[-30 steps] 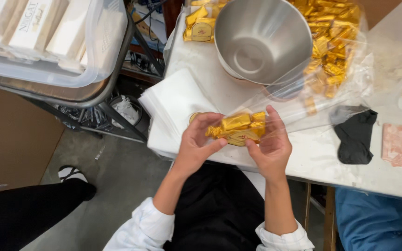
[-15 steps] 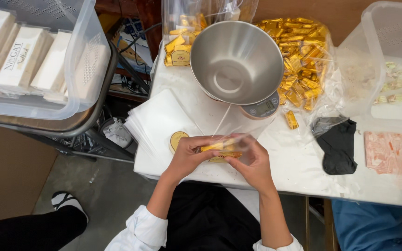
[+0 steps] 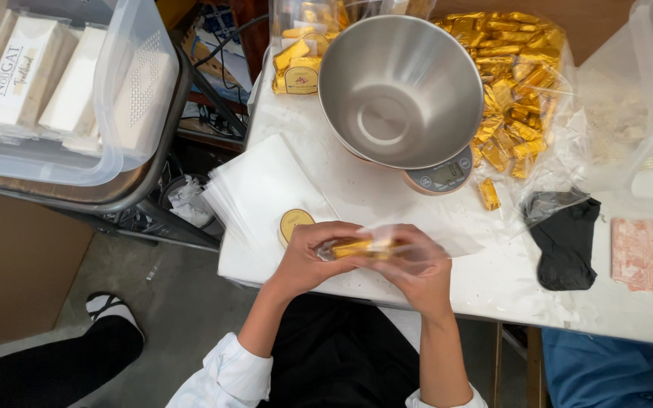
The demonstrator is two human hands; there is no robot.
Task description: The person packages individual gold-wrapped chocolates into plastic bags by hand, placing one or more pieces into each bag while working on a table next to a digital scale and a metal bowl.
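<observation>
Both my hands hold a small clear plastic bag (image 3: 387, 245) filled with gold-wrapped candies (image 3: 357, 248) just above the near edge of the white table (image 3: 493, 279). My left hand (image 3: 307, 261) grips the bag's left end, fingers curled over it. My right hand (image 3: 417, 272) covers and pinches its right side. A round gold sticker (image 3: 295, 223) lies on a stack of clear bags (image 3: 258, 193) just left of my left hand.
A steel bowl (image 3: 402, 87) sits on a kitchen scale (image 3: 444, 175) behind my hands. A heap of gold candies (image 3: 512, 83) in plastic lies at right, one loose candy (image 3: 488, 194) nearby. A black glove (image 3: 564, 242), a pink slab (image 3: 651, 253), clear bins (image 3: 54, 98) flank the table.
The filled bag has come down from tilted upright to lying flat and low between my hands, near the table edge. My right hand has closed over its right end.
</observation>
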